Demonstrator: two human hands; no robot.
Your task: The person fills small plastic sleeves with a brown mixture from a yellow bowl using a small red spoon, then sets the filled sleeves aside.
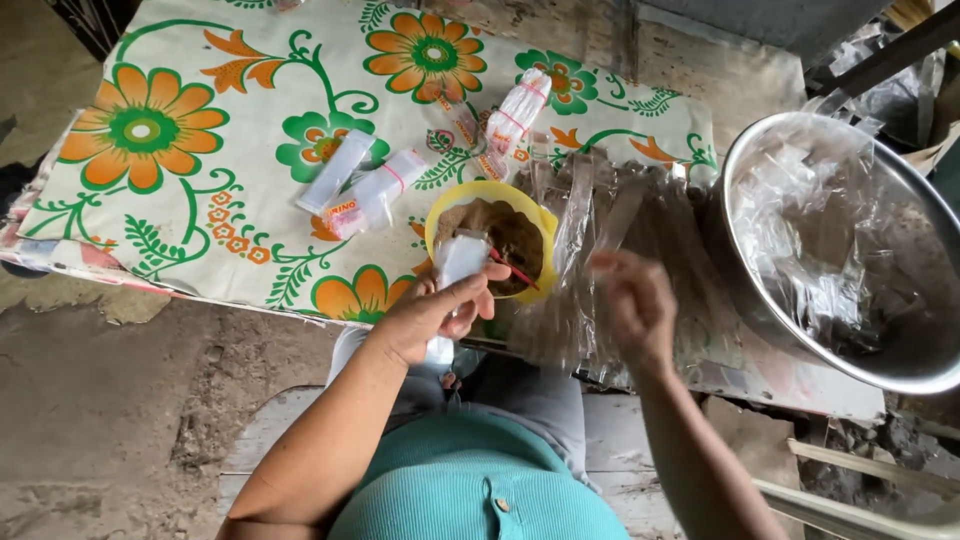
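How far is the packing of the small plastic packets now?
Done: a few filled packets lie on the flowered cloth. In hand: the left hand holds a packet over the yellow bowl of brown powder; the blurred right hand is at the empty bags. Left: those bags.

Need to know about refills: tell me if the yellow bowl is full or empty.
Partly full: the yellow bowl holds brown powder below its rim.
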